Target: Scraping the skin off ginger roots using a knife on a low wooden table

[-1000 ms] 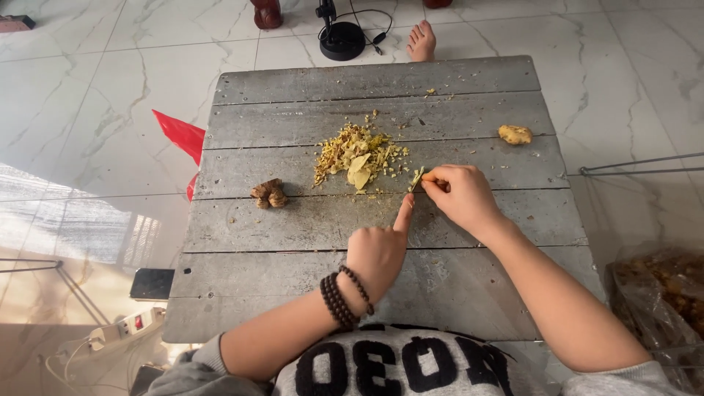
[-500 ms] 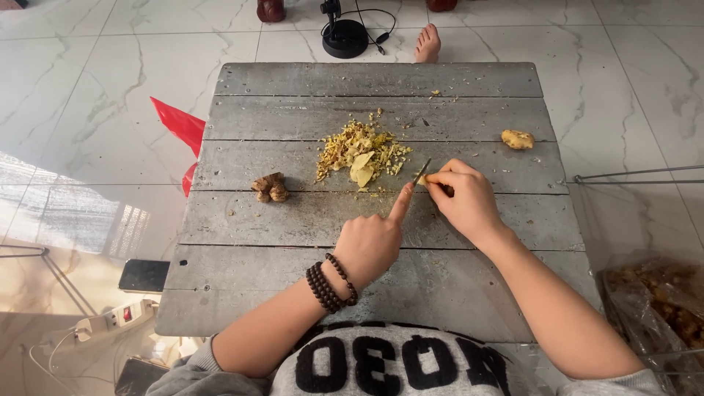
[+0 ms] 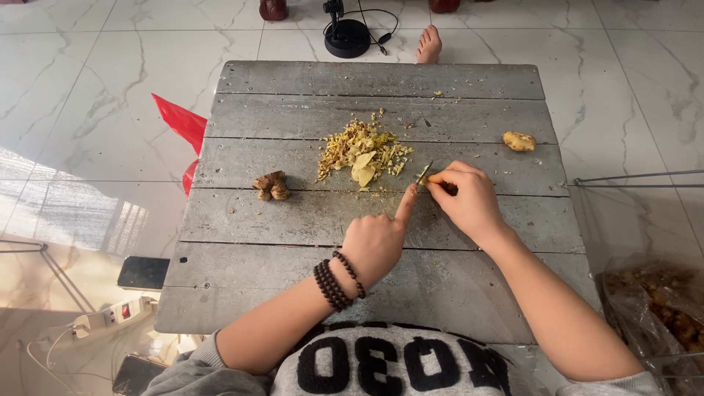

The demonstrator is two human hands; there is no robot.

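My right hand (image 3: 466,199) grips a small knife (image 3: 424,173), its blade pointing up and left over the grey plank table (image 3: 308,220). My left hand (image 3: 378,238), with dark bead bracelets on the wrist, rests on the table with its forefinger stretched out and touching a small yellow piece by the blade tip. A heap of yellow chopped pieces and peelings (image 3: 363,152) lies just beyond the knife. One unpeeled brown ginger root (image 3: 270,185) sits to the left, and a peeled yellow lump (image 3: 519,141) lies at the far right.
Beyond the far table edge stand a black round stand with a cable (image 3: 347,35) and another person's bare foot (image 3: 429,45). A red object (image 3: 180,123) lies on the floor left. A power strip (image 3: 110,317) and dark phone (image 3: 143,272) are lower left; a plastic bag (image 3: 656,315) lower right.
Both hands stay at the same spot by the heap. The knife tip and the left forefinger have shifted only slightly.
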